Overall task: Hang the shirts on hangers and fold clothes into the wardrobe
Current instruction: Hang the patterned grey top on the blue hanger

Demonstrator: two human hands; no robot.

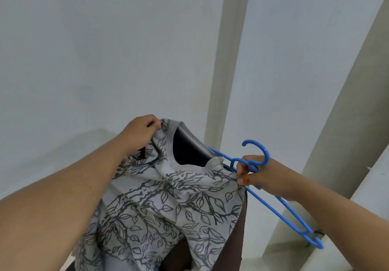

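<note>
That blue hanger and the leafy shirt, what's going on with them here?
A person is getting a shirt onto a hanger. The left hand pinches one shoulder of the grey leaf-print shirt and holds it up. The right hand grips the blue hanger just below its hook, together with the shirt's other shoulder. One hanger arm reaches to the neck opening; the other sticks out free, so the shirt is not hung yet.

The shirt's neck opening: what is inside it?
One end of the blue hanger disappears behind the collar of the leaf-print shirt; the opening shows only dark lining. How far the hanger reaches inside is covered.
</note>
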